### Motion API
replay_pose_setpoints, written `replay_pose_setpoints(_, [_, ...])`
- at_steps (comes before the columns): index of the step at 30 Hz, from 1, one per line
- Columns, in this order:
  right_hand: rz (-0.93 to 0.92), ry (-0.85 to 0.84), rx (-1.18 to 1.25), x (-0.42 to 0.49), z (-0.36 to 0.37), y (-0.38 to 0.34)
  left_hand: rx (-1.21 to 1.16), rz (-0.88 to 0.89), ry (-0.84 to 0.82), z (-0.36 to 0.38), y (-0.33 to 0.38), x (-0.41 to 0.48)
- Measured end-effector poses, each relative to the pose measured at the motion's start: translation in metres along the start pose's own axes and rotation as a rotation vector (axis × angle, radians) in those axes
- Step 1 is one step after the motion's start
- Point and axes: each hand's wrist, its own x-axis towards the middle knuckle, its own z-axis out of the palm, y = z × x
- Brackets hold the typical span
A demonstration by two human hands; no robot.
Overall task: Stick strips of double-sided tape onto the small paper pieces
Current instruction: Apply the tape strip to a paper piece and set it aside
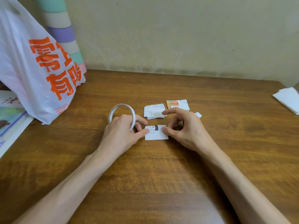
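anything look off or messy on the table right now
Only minor things. A small crumpled white scrap lies alone on the table, just right of the colourful paper stack, and the text-printed stack is fanned unevenly. The tape roll in the left hand looks intact.

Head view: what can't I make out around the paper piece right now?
- Lower rim of tape roll: hidden by left hand, head view.
- Whether tape is on paper piece: white on white, too small, head view.
- Grip of right hand: too small to tell, head view.
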Motion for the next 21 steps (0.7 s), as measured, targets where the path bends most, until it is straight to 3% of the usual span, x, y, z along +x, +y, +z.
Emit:
replay_pose_setpoints(3, [-0.025,0.056,0.049,0.001,-0.002,-0.006,-0.031,0.02,0.03,0.002,-0.001,-0.001])
replay_pose_setpoints(7, [0.176,-0.101,0.624,-0.003,-0.007,-0.017,-0.142,0.09,0.159,0.0,-0.002,-0.004])
replay_pose_setpoints(11, [0.265,-0.262,0.883,-0.006,-0.004,-0.024,-0.369,0.16,0.157,0.0,0.004,-0.006])
replay_pose_setpoints(15, [0.283,-0.359,0.982,-0.005,0.001,-0.024,-0.471,0.192,0.102,0.001,0.012,-0.013])
replay_pose_setpoints(21, [0.295,-0.375,1.031,-0.005,0.002,-0.023,-0.503,0.179,0.142,-0.002,0.012,-0.013])
